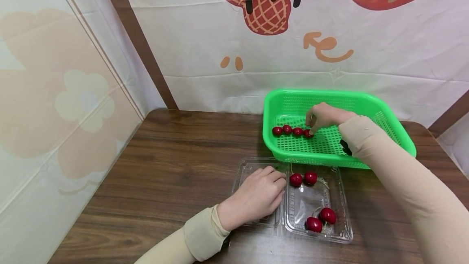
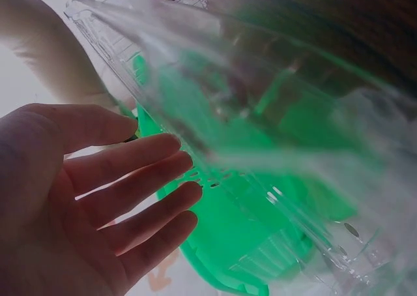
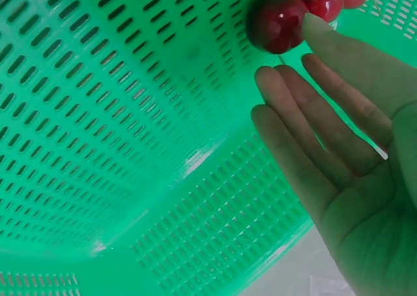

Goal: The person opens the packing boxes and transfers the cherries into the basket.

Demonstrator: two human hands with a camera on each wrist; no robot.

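Beige sleeves [image 1: 410, 194] cover my forearms, which reach over a brown wood-grain table [image 1: 154, 174]. With my right hand [image 1: 325, 115] inside a green basket [image 1: 267, 123], I touch the right-end cherry [image 3: 275, 25] of a row of four with my thumb, other fingers loosely extended. My left hand [image 1: 258, 194], fingers relaxed and slightly spread, is over the left half of a clear plastic container [image 1: 305, 199]. Its right half holds four stemmed cherries [image 1: 314, 224]: one pair near the basket, another toward me.

Both close wrist views apparently share the basket [image 3: 150, 139]
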